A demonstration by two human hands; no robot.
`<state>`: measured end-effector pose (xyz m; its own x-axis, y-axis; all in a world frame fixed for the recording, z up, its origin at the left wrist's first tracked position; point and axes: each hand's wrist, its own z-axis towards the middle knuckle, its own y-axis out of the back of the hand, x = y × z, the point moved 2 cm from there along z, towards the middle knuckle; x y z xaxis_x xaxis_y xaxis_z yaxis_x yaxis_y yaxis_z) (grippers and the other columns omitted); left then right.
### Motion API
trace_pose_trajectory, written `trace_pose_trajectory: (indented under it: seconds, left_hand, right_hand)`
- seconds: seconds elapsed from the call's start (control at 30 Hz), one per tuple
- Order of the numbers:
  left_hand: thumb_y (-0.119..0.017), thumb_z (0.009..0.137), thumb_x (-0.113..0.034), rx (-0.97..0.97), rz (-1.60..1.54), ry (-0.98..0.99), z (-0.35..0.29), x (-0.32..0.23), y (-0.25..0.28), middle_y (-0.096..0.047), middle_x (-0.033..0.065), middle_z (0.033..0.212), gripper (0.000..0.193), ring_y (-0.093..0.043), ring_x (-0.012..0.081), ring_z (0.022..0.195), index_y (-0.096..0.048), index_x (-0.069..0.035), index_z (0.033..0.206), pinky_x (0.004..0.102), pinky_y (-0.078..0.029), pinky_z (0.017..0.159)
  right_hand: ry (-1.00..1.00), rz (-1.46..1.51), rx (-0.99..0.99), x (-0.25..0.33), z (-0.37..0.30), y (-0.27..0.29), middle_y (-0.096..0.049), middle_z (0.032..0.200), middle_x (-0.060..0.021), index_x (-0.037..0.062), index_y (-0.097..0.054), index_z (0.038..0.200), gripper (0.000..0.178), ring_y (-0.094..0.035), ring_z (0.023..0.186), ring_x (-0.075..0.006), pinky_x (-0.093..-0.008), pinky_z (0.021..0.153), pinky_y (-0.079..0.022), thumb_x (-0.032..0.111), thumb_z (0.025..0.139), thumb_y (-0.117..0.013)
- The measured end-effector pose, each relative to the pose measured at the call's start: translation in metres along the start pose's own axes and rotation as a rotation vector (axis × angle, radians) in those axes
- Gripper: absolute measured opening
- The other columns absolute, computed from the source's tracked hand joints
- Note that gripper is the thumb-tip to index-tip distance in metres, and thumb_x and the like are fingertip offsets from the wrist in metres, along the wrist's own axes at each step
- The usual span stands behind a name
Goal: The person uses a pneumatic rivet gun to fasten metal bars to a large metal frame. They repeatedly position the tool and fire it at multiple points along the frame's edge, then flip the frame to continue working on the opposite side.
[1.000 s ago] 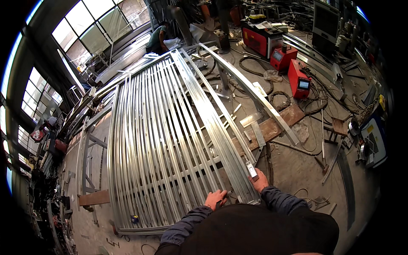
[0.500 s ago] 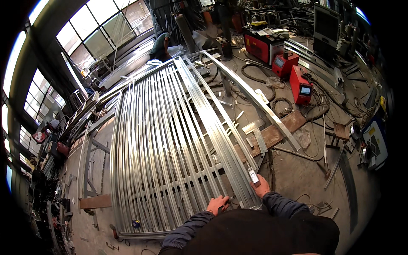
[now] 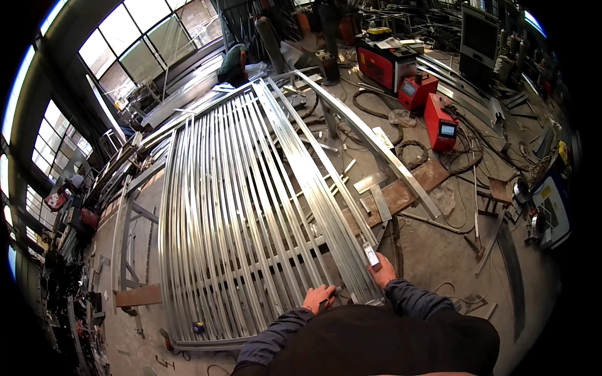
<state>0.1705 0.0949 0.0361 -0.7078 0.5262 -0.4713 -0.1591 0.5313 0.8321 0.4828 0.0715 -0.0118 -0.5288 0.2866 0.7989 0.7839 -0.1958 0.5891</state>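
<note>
Jutting past the right grip (image 3: 383,271), a white-faced piece (image 3: 372,256); leftward, metal bars (image 3: 309,178).

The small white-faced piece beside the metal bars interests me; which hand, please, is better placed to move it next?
Probably the right hand: it is at the near end of the white-faced piece, while the left hand is farther left, by the metal bars.

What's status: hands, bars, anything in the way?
Right hand at small white-faced gadget; left hand at metal bars, grip unclear. Bars side by side. Small blue object at near left corner.
</note>
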Motion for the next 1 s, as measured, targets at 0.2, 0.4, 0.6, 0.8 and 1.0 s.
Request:
trace_pose_trajectory:
  seconds: [0.2,0.4,0.6,0.8,1.0]
  left_hand:
    - [-0.058,0.108,-0.030,0.032,0.011,0.028,-0.001,-0.002,0.004,-0.059,0.0167,0.100,0.024,-0.060,0.0417,0.090,-0.056,-0.013,0.125,0.0520,-0.042,0.082]
    - [-0.061,0.104,-0.031,-0.014,0.026,0.001,-0.002,-0.006,0.008,-0.062,0.0168,0.103,0.027,-0.064,0.0407,0.095,-0.057,-0.013,0.125,0.0523,-0.043,0.082]
    - [-0.060,0.106,-0.031,-0.012,0.038,-0.004,-0.001,0.000,0.001,-0.061,0.0163,0.104,0.026,-0.062,0.0411,0.095,-0.057,-0.015,0.127,0.0519,-0.042,0.082]
    - [-0.060,0.107,-0.032,-0.006,0.032,-0.016,0.000,0.001,0.000,-0.059,0.0164,0.102,0.026,-0.060,0.0417,0.092,-0.057,-0.016,0.128,0.0519,-0.041,0.081]
    - [-0.059,0.109,-0.033,-0.007,0.019,-0.026,0.001,0.002,-0.001,-0.057,0.0162,0.099,0.024,-0.058,0.0417,0.088,-0.056,-0.016,0.126,0.0516,-0.041,0.080]
  right_hand:
    - [-0.017,-0.005,0.033,-0.003,0.000,-0.002,-0.062,0.141,-0.0201,0.0106,-0.051,0.154,0.069,-0.062,0.128,-0.0440,-0.0503,0.106,-0.052,0.042,0.099,-0.078]
    - [-0.030,-0.017,0.026,-0.003,0.000,-0.001,-0.063,0.140,-0.0206,0.0103,-0.051,0.154,0.070,-0.062,0.128,-0.0442,-0.0501,0.105,-0.053,0.042,0.099,-0.078]
    - [0.015,0.020,-0.026,-0.003,-0.001,-0.003,-0.066,0.132,-0.0234,0.0078,-0.056,0.148,0.062,-0.062,0.124,-0.0467,-0.0510,0.103,-0.052,0.037,0.098,-0.079]
    - [0.020,0.030,-0.029,0.000,-0.002,-0.001,-0.065,0.133,-0.0234,0.0070,-0.056,0.148,0.063,-0.062,0.124,-0.0465,-0.0509,0.103,-0.052,0.039,0.099,-0.079]
    - [-0.017,0.016,0.019,0.001,-0.001,0.001,-0.063,0.138,-0.0233,0.0072,-0.052,0.153,0.068,-0.061,0.128,-0.0455,-0.0509,0.106,-0.051,0.044,0.101,-0.076]
